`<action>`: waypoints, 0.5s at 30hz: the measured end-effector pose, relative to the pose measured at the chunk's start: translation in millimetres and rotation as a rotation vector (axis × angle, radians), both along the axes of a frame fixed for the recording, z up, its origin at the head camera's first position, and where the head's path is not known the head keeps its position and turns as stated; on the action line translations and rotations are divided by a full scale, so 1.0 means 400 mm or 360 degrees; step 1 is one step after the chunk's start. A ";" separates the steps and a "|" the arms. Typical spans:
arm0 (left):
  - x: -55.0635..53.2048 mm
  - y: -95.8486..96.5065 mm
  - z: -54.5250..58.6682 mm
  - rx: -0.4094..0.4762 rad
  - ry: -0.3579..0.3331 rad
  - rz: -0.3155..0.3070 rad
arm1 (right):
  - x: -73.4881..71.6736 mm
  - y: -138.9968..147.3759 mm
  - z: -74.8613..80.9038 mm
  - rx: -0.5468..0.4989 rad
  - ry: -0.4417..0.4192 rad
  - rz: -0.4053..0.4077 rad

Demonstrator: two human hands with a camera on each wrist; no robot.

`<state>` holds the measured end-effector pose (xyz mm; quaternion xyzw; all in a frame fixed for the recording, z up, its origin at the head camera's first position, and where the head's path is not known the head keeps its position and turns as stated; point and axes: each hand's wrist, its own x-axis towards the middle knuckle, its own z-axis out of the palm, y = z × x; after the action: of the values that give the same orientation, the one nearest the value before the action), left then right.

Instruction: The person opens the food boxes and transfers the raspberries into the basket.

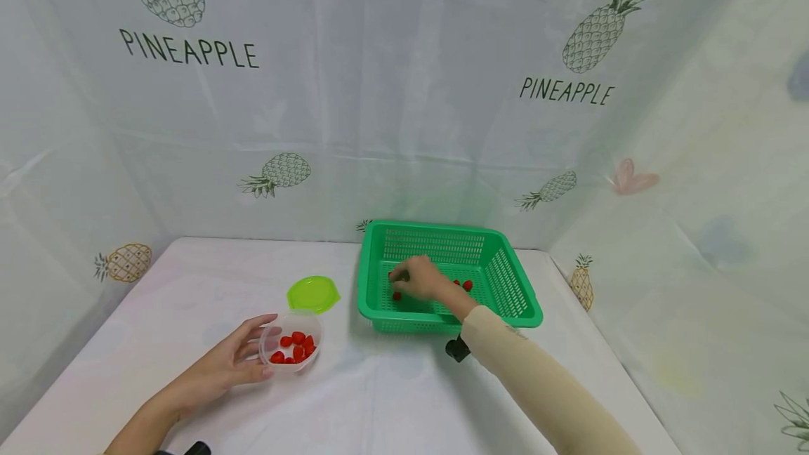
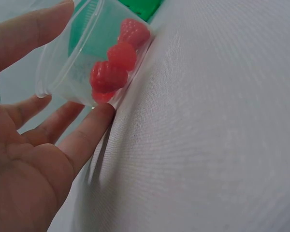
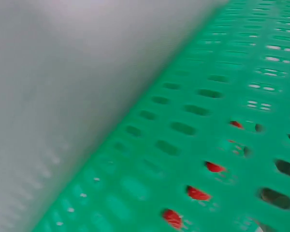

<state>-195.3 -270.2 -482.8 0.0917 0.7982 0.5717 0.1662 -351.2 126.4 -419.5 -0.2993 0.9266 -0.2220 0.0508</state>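
Observation:
My left hand (image 1: pixel 218 374) holds a clear plastic tub (image 1: pixel 292 317) from the left, thumb on the near side and fingers round the far side. Several red raspberries (image 2: pixel 108 76) lie in it, seen through the wall in the left wrist view. My right hand (image 1: pixel 420 278) is down inside a green slotted basket (image 1: pixel 442 228), bent fingers and thumb parted over its left part. A raspberry (image 1: pixel 397 296) lies just below the fingertips, another (image 1: pixel 468 285) farther right. In the right wrist view only the basket wall (image 3: pixel 183 128) shows, with red through its slots; the hand is hidden there.
A lime-green lid (image 1: pixel 312 293) lies flat behind the tub, left of the basket. White cloth (image 1: pixel 379 399) covers the table. Pineapple-print sheets (image 1: pixel 392 90) hang behind and at both sides, close to the basket's back edge.

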 end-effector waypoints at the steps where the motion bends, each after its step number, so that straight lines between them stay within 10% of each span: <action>1: 0.000 0.000 -0.001 0.0002 -0.0002 0.0000 | 0.002 -0.001 0.009 -0.0029 -0.0008 -0.0003; 15: 0.000 0.006 0.000 0.0010 -0.0035 0.0019 | 0.053 -0.012 0.121 -0.0231 0.0007 0.0079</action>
<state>-195.3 -267.9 -482.9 0.0812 0.7950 0.5761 0.1715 -330.1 121.4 -371.0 -0.3257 0.9004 -0.2865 0.0323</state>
